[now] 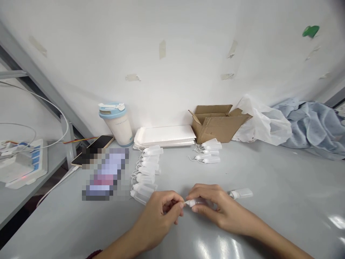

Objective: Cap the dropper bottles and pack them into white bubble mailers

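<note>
Near the front middle of the table, my right hand (219, 207) wraps its thumb and fingers around a small clear plastic dropper bottle (192, 203). The bottle lies on its side, its white nozzle pointing left. My left hand (163, 214) is closed in a pinch right at the nozzle's tip; what lies between those fingertips is too small to make out. Just beyond my left hand, several similar bottles (147, 178) with thin white cords form a column. Another small group of bottles (211, 158) sits further back. A single bottle (242, 193) rests beyond my right wrist.
Along the wall stand a blue-lidded cup (118, 126), a stack of white padded envelopes (167, 136), an open cardboard box (218, 126), a plastic bag (265, 122) and blue cloth (315, 126). Left are a phone (93, 149), a blurred-out screen (106, 174) and a power strip (36, 162).
</note>
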`<action>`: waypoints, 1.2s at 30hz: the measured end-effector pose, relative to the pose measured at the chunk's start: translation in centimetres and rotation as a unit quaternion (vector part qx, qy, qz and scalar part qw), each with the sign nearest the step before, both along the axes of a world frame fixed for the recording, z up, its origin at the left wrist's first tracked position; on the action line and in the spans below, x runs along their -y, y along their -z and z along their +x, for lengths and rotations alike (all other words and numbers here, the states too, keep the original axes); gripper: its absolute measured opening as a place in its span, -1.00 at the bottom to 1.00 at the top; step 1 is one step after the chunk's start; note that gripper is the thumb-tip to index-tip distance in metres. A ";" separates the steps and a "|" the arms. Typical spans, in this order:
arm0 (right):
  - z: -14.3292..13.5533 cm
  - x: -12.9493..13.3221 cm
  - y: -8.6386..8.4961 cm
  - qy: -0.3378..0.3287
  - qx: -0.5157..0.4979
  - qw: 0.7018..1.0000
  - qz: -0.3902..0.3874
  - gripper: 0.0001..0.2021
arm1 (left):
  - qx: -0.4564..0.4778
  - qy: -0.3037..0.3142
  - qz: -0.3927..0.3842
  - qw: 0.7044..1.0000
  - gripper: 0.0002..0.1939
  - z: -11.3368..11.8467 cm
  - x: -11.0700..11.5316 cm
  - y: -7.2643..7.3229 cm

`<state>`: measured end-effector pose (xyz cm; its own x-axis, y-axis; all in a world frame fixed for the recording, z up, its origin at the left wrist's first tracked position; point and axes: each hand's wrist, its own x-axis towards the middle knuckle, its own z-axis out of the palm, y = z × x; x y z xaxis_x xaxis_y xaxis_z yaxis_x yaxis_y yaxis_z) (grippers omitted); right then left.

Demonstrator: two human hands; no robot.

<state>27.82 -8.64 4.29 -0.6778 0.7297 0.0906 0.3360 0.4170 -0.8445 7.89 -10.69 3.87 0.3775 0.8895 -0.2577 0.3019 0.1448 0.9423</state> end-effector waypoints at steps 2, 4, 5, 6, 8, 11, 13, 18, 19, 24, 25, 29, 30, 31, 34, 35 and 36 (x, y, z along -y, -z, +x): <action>0.1 0.1 0.1 -0.001 0.003 1.000 0.007 -0.79 | 0.004 0.001 -0.008 1.000 -0.78 0.1 0.0 0.2; 0.1 0.1 0.2 -0.001 0.011 1.000 0.011 -0.79 | 0.010 0.003 -0.017 1.000 -0.78 0.1 0.0 0.3; 0.1 0.1 0.3 -0.002 0.016 1.000 0.013 -0.79 | 0.013 0.004 -0.020 1.000 -0.78 0.1 0.0 0.4; 0.2 0.1 0.3 -0.003 0.020 1.000 0.016 -0.79 | 0.016 0.005 -0.022 1.000 -0.77 0.1 0.0 0.5; 0.1 0.2 0.2 -0.006 0.027 0.999 0.022 -0.79 | 0.022 0.008 -0.022 0.999 -0.77 0.1 0.0 0.6; 0.1 0.2 0.2 -0.008 0.040 0.999 0.025 -0.78 | 0.033 0.010 -0.027 0.999 -0.78 0.2 0.0 0.8; 0.0 0.3 0.2 -0.006 0.046 0.998 0.033 -0.76 | 0.033 0.007 -0.032 0.999 -0.77 0.3 -0.1 0.7; 0.0 0.3 0.1 0.013 0.024 0.998 0.059 -0.75 | 0.030 -0.005 -0.013 0.999 -0.75 0.0 -0.4 0.1; 0.0 0.3 0.1 0.027 0.024 0.998 0.057 -0.76 | 0.034 -0.008 -0.001 0.999 -0.75 -0.2 -0.5 -0.1; 0.4 0.0 -0.5 0.097 0.042 0.994 0.035 -0.75 | 0.043 -0.025 0.038 0.998 -0.74 -1.0 -0.8 -0.7; 0.4 0.0 -0.6 0.101 0.041 0.994 0.030 -0.76 | 0.041 -0.029 0.039 0.998 -0.76 -1.1 -0.8 -0.8; 0.3 -0.1 -0.7 0.094 0.026 0.995 0.025 -0.77 | 0.018 -0.046 0.049 0.998 -0.81 -1.1 -0.8 -1.2; 0.3 -0.1 -0.7 0.091 0.024 0.995 0.025 -0.78 | 0.009 -0.050 0.054 0.997 -0.82 -1.1 -0.8 -1.2; 0.2 -0.1 -0.7 0.089 0.022 0.995 0.026 -0.78 | 0.002 -0.051 0.059 0.997 -0.82 -1.0 -0.7 -1.3; 0.1 0.0 -0.4 0.088 0.017 0.996 0.030 -0.80 | -0.009 -0.046 0.063 0.997 -0.80 -0.7 -0.6 -1.1; 0.1 0.0 -0.3 0.087 0.013 0.996 0.033 -0.81 | -0.007 -0.044 0.063 0.997 -0.80 -0.6 -0.6 -1.0; 0.0 0.0 -0.2 0.084 0.010 0.996 0.037 -0.81 | -0.005 -0.042 0.062 0.997 -0.80 -0.5 -0.5 -0.9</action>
<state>27.86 -8.60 4.45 -0.5487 0.8249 0.1360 0.4220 0.4137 -0.8067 7.36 -10.15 4.73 0.2992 0.9429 -0.1464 0.3029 0.0516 0.9516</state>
